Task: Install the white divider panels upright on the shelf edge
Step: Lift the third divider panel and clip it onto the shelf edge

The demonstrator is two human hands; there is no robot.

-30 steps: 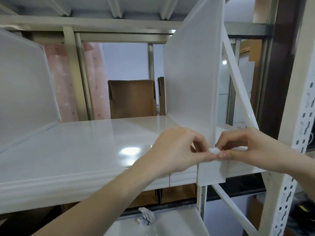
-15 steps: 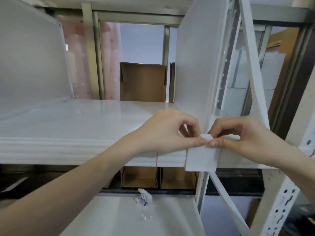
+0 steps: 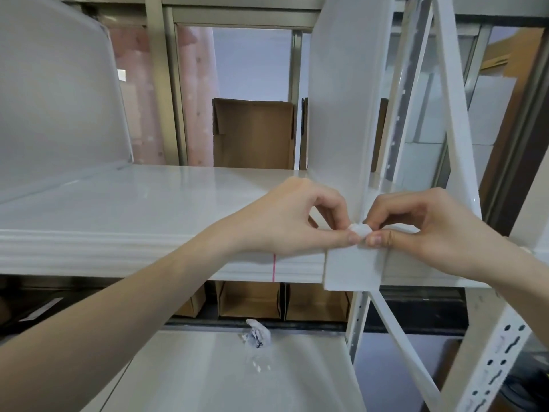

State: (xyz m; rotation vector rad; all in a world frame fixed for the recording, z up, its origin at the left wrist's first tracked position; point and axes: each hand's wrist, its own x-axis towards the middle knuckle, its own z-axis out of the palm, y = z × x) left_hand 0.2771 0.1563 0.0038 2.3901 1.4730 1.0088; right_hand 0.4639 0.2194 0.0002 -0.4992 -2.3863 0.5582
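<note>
A white translucent divider panel point(image 3: 338, 108) stands upright at the right end of the white shelf point(image 3: 133, 242); its front tab point(image 3: 352, 270) hangs over the shelf's front edge. My left hand point(image 3: 291, 221) and my right hand point(image 3: 421, 227) meet at the panel's bottom front corner, thumbs and forefingers pinching a small white clip or tab point(image 3: 360, 228) there. A second divider panel point(image 3: 56, 93) stands upright at the left of the same shelf. A thin red mark point(image 3: 274, 266) shows on the shelf edge under my left wrist.
White rack uprights and diagonal braces point(image 3: 454, 138) stand just right of the panel. Cardboard boxes point(image 3: 252, 132) sit behind the shelf and others below it. A lower shelf point(image 3: 208, 373) holds a crumpled plastic bag point(image 3: 257, 336) with small white parts beside it.
The camera has dropped and moved closer, so the shelf edge now shows almost level. Both hands stay pinched at the panel's bottom front corner; the panel has not visibly shifted.
</note>
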